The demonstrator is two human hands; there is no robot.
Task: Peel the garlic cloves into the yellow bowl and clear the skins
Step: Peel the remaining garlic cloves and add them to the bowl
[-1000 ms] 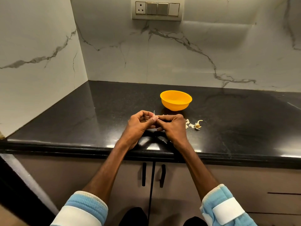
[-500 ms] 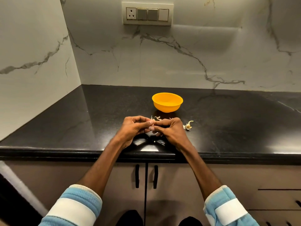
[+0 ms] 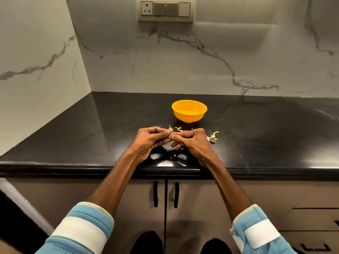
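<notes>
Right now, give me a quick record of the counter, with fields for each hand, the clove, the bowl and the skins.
left hand: pinches the garlic clove at its fingertips
right hand: pinches the same clove from the other side
garlic clove: between both hands' fingertips, mostly hidden by them
yellow bowl: upright on the countertop, beyond the hands, touched by neither; no cloves visible inside from this angle
skins: small pile on the countertop right of the right hand; a few scraps between hands and bowl
</notes>
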